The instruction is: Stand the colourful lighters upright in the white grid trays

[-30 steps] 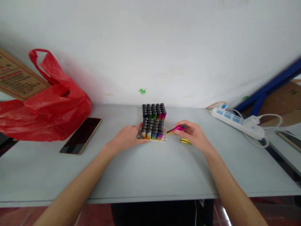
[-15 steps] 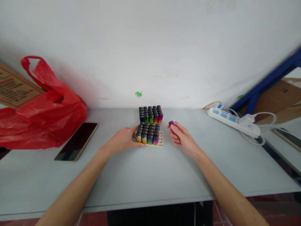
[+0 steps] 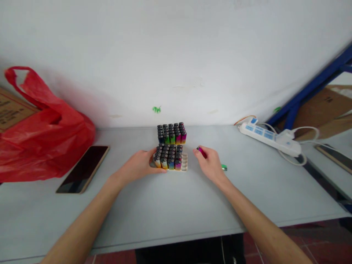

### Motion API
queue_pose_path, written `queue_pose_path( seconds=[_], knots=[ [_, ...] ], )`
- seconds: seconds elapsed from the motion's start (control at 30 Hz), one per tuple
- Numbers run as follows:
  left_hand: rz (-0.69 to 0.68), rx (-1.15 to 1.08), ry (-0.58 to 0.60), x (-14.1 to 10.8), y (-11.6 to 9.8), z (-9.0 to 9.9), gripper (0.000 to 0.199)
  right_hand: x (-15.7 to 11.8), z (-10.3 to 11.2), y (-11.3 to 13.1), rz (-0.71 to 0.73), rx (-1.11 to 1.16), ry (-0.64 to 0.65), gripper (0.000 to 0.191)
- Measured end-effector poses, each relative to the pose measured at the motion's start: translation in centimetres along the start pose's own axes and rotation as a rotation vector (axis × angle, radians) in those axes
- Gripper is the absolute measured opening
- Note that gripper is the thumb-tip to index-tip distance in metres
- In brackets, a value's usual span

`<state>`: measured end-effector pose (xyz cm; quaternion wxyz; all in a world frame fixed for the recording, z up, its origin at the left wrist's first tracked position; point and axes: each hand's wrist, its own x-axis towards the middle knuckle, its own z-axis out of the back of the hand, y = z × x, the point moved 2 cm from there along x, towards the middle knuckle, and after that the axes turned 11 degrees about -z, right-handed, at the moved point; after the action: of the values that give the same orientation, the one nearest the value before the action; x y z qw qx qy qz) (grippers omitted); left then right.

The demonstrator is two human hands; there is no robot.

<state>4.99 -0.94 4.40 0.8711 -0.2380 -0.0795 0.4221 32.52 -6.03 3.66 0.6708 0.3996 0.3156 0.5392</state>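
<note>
My left hand (image 3: 139, 164) is wrapped around the left end of a white lighter tray (image 3: 184, 162), the thumb along its front edge. Several black-topped lighters (image 3: 171, 157) stand upright in the tray, while slots at its right end hold nothing. Just right of the tray, my right hand (image 3: 211, 164) grips a purple lighter (image 3: 202, 151) between thumb and fingers, its dark top pointing up and left. A green lighter (image 3: 224, 167) lies on the table beside my right wrist, partly hidden by it.
A second block of upright lighters (image 3: 172, 134) stands behind the tray, near the wall. To the left are a phone (image 3: 83, 169) and a red plastic bag (image 3: 52, 141). On the right, a white power strip (image 3: 271, 138) with cables lies by a blue metal frame (image 3: 291, 113).
The purple lighter has turned in my right hand. A green lighter beside my right wrist has come into sight. My left hand keeps its hold; the whole view has shifted slightly.
</note>
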Motion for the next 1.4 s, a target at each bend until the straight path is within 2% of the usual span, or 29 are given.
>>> queue_pose_path(
  seconds=[0.23,0.53,0.8,0.93,1.13,1.3,1.4],
  knots=[
    [0.013,0.013,0.017,0.0,-0.1,0.0,0.064,-0.1,0.1,0.2,0.007,-0.048,-0.028,0.038],
    [0.018,0.060,0.019,-0.1,-0.5,0.1,0.067,-0.5,-0.1,0.7,0.108,-0.080,-0.055,0.054],
    [0.013,0.069,0.007,-0.1,-0.2,-0.2,0.068,-1.2,0.0,1.0,0.226,-0.143,-0.095,0.040],
    [0.018,0.052,0.008,0.0,-0.2,-0.2,0.067,-1.4,-0.3,0.9,0.218,-0.159,-0.076,0.035],
    [0.018,0.037,0.025,-0.1,-0.5,0.0,0.069,-1.1,-0.5,0.4,0.191,-0.171,-0.011,0.036],
    [0.005,0.046,0.020,-0.1,-0.5,-0.2,0.071,-0.7,-0.2,0.3,0.286,-0.154,0.020,0.029],
    [-0.009,0.056,0.006,-0.2,-0.4,-0.2,0.071,-0.4,0.0,0.3,0.329,-0.145,0.010,0.032]
  ],
)
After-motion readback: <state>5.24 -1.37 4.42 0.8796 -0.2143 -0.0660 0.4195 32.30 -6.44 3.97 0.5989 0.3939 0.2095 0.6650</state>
